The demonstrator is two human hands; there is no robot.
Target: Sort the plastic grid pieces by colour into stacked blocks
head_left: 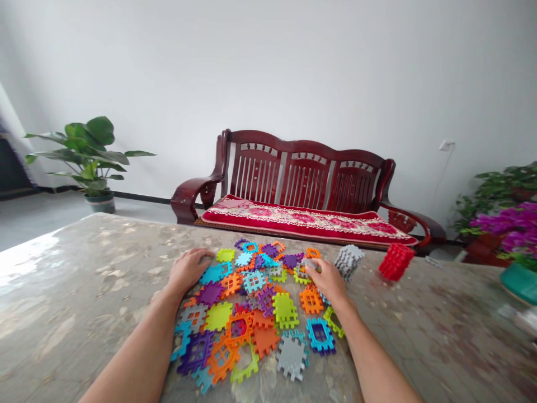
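A loose heap of plastic interlocking tiles (218, 316) in orange, purple, blue, green and grey covers the table between my forearms. At the heap's left edge my left hand (188, 271) lies low, fingers stretched toward a blue tile (211, 273). My right hand (328, 278) is at the far right side of the heap, thumb and fingers closed on a grey tile (309, 262). Beneath that hand sits a green frame tile (300, 275), with an orange window tile (311, 300) nearer me. A flat grey tile (291, 356) rests at the near edge.
Right of my right hand stands a stack of grey tiles (349, 261), and farther right a stack of red tiles (396, 262). A wooden bench (302, 182) is beyond the table (104, 268). A teal flower pot (520, 282) stands at the right.
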